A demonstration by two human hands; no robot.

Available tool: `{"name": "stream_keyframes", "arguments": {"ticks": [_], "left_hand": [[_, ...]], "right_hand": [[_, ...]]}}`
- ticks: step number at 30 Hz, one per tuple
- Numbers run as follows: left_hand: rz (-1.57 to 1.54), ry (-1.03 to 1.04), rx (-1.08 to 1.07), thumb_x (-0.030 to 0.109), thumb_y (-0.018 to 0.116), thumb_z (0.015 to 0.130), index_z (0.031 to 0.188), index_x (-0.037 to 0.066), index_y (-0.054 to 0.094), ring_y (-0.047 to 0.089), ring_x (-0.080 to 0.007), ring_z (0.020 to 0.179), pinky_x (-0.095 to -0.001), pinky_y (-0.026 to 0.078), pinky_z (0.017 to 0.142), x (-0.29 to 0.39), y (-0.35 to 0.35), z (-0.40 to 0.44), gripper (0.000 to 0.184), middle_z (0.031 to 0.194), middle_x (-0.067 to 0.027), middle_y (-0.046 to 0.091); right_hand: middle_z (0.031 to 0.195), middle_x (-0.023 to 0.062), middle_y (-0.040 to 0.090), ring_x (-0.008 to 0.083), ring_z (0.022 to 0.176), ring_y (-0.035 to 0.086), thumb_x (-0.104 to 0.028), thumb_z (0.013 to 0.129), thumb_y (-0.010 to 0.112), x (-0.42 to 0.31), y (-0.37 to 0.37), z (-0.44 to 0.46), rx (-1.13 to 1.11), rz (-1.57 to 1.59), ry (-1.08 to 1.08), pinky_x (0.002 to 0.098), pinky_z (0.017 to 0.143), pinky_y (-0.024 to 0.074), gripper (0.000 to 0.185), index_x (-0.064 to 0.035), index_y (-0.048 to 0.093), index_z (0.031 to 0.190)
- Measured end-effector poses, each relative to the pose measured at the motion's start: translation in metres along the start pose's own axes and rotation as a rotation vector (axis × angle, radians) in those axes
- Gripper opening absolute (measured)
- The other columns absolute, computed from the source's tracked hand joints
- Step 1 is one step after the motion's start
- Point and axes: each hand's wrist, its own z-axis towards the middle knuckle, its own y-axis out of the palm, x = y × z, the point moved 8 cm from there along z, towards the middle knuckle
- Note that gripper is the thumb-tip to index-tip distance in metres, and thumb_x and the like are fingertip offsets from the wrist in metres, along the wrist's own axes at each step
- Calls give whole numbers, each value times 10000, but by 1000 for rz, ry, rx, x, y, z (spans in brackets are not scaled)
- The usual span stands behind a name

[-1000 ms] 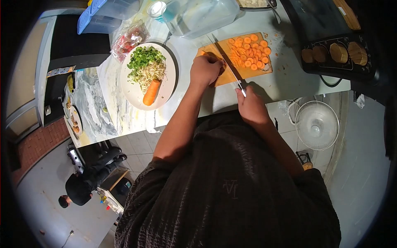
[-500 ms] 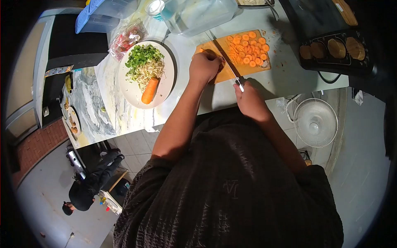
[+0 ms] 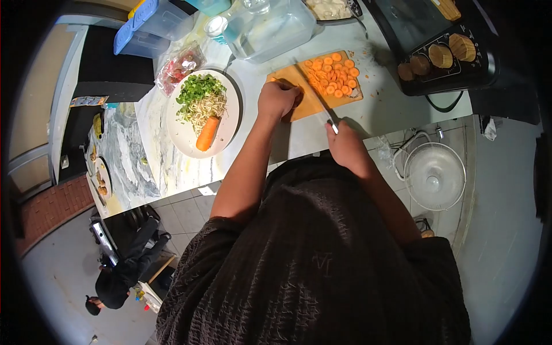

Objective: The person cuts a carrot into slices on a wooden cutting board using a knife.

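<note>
My left hand (image 3: 278, 101) is closed on the left part of an orange-brown cutting board (image 3: 302, 112). A bit of orange shows past its knuckles, apparently a piece of carrot; the fingers hide most of it. In my right hand (image 3: 347, 144) is the handle of a knife (image 3: 316, 95), whose long blade slants across the board, slightly right of my left hand. Right of the blade lie several round carrot slices (image 3: 339, 77) and thin carrot strips (image 3: 313, 76).
Left of the board stands a plate (image 3: 174, 135) with chopped greens (image 3: 201, 92), bean sprouts (image 3: 210, 108) and a carrot piece (image 3: 207, 133). Behind are a clear plastic container (image 3: 270, 34) and a can (image 3: 216, 27). A black oven (image 3: 443, 63) stands right, a fan (image 3: 435, 175) below; another person (image 3: 115, 282) is lower left.
The view has shifted a little, so the counter items sit differently in frame. A slightly wider gap shows between the knife blade and my left hand. Both hands keep their hold.
</note>
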Motion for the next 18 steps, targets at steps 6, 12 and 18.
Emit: {"name": "stream_keyframes", "arguments": {"ticks": [6,12,18], "left_hand": [[-36,19,-12,143,700,849,651,-33,664,564,-126,529,-264,437,510,-5,2,5,268,601,-63,625],[-49,17,31,124,701,852,726,-52,676,577,-132,542,-268,464,524,-5,0,2,218,647,-75,650],[-76,4,44,128,715,845,756,-65,683,602,-143,556,-270,475,528,-10,1,4,216,662,-92,666]], "right_hand": [[833,319,633,510,857,603,-365,979,501,3,-11,-7,22,41,51,549,762,484,439,68,549,930],[810,318,627,512,842,602,-375,982,498,-15,-8,-11,35,92,-13,560,752,478,449,69,544,926],[862,337,625,528,869,593,-410,1000,436,-19,-1,-4,17,83,-41,570,773,476,489,68,538,972]]}}
